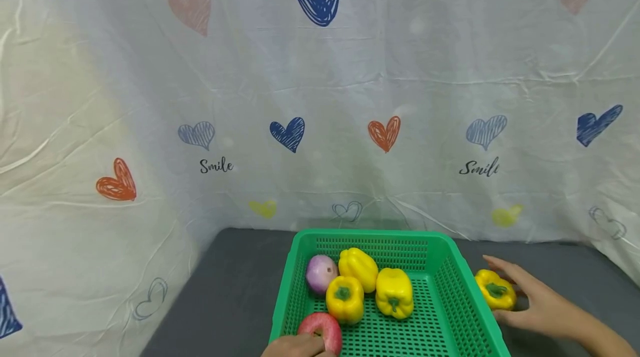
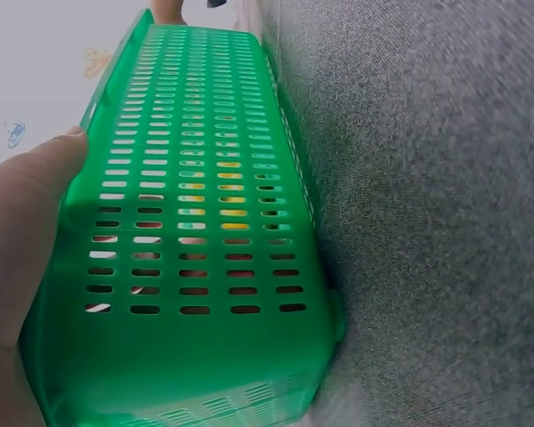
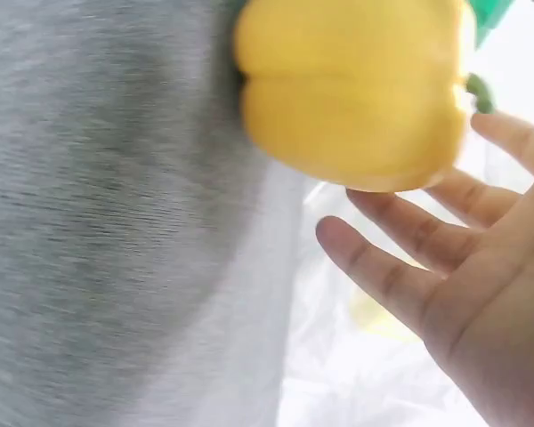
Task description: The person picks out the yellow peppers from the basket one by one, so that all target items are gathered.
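Observation:
A green plastic basket (image 1: 452, 312) holds a purple onion (image 1: 321, 273), three yellow bell peppers (image 1: 358, 268) and a red apple (image 1: 320, 326). My left hand (image 1: 296, 346) grips the basket's rim at the near left corner, its fingers overlapping the apple in the head view. From the left wrist, the thumb (image 2: 58, 165) lies along the rim. Outside the basket's right wall, another yellow bell pepper (image 1: 495, 290) sits on the dark surface. Around it my right hand (image 1: 537, 304) spreads, fingers on the far side and thumb on the near side. Those fingers (image 3: 383, 276) look fairly straight beside the pepper.
The dark grey tabletop (image 1: 235, 285) stretches to both sides of the basket. Behind it and along the left hangs a pale sheet (image 1: 330, 68) printed with hearts and lettering. The basket's slotted side wall (image 2: 196, 178) rises between the two hands.

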Tool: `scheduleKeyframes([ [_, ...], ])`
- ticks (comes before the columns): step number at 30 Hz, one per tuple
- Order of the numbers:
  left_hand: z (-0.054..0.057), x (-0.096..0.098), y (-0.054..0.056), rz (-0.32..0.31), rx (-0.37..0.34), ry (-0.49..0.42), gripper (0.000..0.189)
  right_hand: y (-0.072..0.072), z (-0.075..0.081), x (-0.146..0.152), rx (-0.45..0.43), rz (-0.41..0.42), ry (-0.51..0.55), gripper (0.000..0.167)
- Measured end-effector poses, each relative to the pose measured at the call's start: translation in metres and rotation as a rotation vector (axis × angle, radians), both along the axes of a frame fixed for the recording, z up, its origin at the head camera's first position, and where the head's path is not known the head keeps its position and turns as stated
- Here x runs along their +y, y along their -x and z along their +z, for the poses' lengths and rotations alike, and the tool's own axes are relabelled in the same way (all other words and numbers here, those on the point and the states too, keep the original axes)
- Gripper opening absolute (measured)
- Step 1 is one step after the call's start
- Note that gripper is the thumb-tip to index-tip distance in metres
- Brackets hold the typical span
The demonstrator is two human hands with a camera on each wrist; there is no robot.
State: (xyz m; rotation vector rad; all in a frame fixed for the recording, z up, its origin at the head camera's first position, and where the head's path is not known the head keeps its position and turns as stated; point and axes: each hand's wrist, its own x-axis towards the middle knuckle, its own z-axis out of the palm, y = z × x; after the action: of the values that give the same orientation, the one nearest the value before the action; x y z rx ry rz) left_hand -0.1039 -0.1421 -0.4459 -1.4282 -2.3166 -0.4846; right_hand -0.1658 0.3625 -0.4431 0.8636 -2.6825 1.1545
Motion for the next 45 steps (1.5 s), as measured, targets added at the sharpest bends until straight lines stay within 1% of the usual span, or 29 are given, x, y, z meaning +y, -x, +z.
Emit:
scheduleKeyframes([
  [2, 0.000, 0.000, 0.000, -0.012, -0.007, 0.012, 0.005, 0.000, 0.007, -0.001, 0.031, -0.024, -0.022, 0.090],
  [6, 0.002, 0.001, -0.002, -0.009, -0.029, 0.007, 0.005, 0.003, 0.024, -0.004, 0.072, -0.094, -0.101, 0.083],
  [7, 0.002, 0.001, -0.003, -0.004, -0.022, 0.001, 0.005, 0.004, 0.029, -0.005, 0.077, -0.106, -0.114, 0.082],
  [12, 0.001, 0.005, -0.007, 0.027, 0.044, -0.023, 0.006, 0.011, 0.050, -0.017, 0.095, -0.112, -0.168, 0.079],
  [14, 0.000, 0.005, -0.008, 0.032, 0.062, -0.026, 0.007, 0.014, 0.058, -0.024, 0.088, -0.093, -0.183, 0.079],
  [16, 0.000, 0.005, -0.008, 0.033, 0.066, -0.027, 0.006, 0.016, 0.064, -0.032, 0.066, -0.078, -0.177, 0.079],
  [18, 0.000, 0.006, -0.009, 0.034, 0.053, -0.033, 0.007, 0.018, 0.068, -0.040, 0.065, -0.058, -0.173, 0.079],
  [21, 0.001, 0.006, -0.009, 0.037, 0.048, -0.032, 0.009, 0.023, 0.071, -0.050, 0.082, -0.028, -0.173, 0.080],
  [24, 0.001, 0.006, -0.009, 0.033, 0.041, -0.028, 0.009, 0.029, 0.072, -0.059, 0.099, 0.021, -0.177, 0.081],
  [26, 0.001, 0.005, -0.009, 0.029, 0.038, -0.023, 0.008, 0.032, 0.074, -0.065, 0.080, 0.060, -0.164, 0.082],
  [28, 0.001, 0.005, -0.009, 0.027, 0.021, -0.025, 0.006, 0.035, 0.075, -0.070, 0.058, 0.089, -0.159, 0.083],
  [31, 0.001, 0.005, -0.010, 0.031, 0.017, -0.026, 0.004, 0.039, 0.078, -0.078, 0.038, 0.116, -0.168, 0.085],
  [36, 0.000, 0.005, -0.010, 0.042, 0.028, -0.024, 0.007, 0.044, 0.082, -0.091, 0.021, 0.171, -0.221, 0.090],
  [40, 0.000, 0.005, -0.010, 0.060, 0.022, -0.020, 0.008, 0.049, 0.089, -0.102, -0.026, 0.220, -0.277, 0.093],
  [45, -0.001, 0.005, -0.010, 0.079, 0.039, -0.024, 0.012, 0.052, 0.097, -0.115, -0.071, 0.233, -0.332, 0.097],
])
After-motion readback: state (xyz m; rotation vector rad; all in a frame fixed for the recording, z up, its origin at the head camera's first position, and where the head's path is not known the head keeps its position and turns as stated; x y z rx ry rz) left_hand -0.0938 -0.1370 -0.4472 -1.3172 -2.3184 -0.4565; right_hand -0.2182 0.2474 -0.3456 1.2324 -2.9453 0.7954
